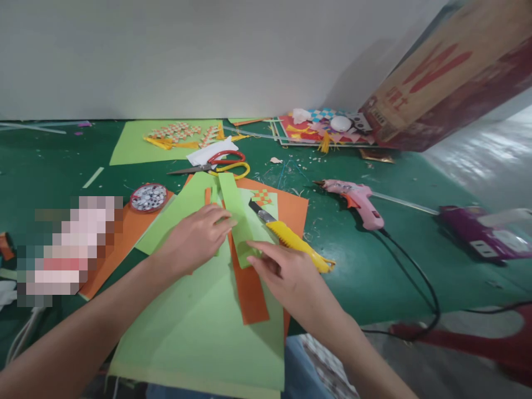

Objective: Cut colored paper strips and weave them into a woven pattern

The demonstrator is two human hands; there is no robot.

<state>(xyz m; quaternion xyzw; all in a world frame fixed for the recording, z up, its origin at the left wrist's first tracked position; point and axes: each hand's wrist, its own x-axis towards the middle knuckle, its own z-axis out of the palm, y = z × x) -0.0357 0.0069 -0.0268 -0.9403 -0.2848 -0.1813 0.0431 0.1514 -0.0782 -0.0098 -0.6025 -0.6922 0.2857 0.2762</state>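
A wide light-green paper strip (238, 216) lies at a slant over an orange paper strip (253, 299), both on top of large green paper sheets (199, 343). My right hand (291, 271) pinches the green strip's lower right edge between thumb and index finger. At the strip's left edge is my left hand (195, 238), its fingers curled together; what lies under the fingertips is hidden. Narrow orange and green strips (210, 195) show just beyond its knuckles. A yellow utility knife (297, 244) with its blade out rests beside my right hand. A small woven orange-and-green paper piece (261, 196) lies near the blade.
Red-and-yellow-handled scissors (224, 164) lie beyond the papers. To the right are a pink glue gun (357, 200) with its cord and a purple package (477, 233). A round container of googly eyes (148, 198) stands left. A paper bag (440, 77) leans at back right.
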